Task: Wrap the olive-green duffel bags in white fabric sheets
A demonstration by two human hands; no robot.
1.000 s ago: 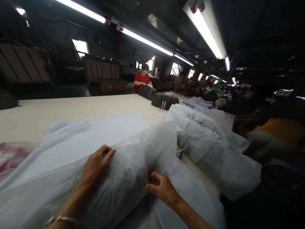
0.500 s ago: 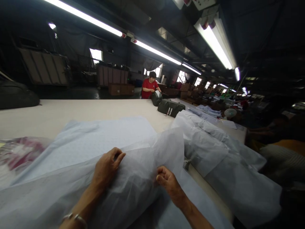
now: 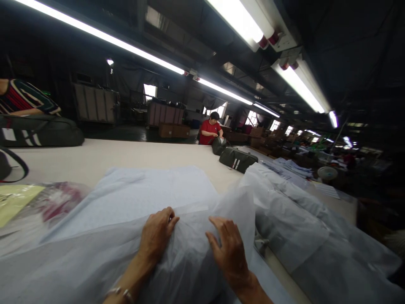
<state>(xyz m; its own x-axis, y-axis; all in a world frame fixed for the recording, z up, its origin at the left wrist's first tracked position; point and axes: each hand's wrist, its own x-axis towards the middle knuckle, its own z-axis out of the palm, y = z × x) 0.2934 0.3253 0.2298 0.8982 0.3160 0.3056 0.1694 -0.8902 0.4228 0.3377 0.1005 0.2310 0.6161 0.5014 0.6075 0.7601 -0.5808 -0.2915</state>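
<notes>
One clear bag shows maroon contents; left hand pinches sheeting, right hand splayed.

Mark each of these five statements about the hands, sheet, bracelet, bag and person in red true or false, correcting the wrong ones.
1. The left hand pinches the translucent sheet. True.
2. The right hand is a clenched fist. False: its thumb and fingers are spread.
3. The bracelet circles the right wrist. False: the left.
4. The white-striped bag is dark. True.
5. The person in red is across the table. True.
</notes>
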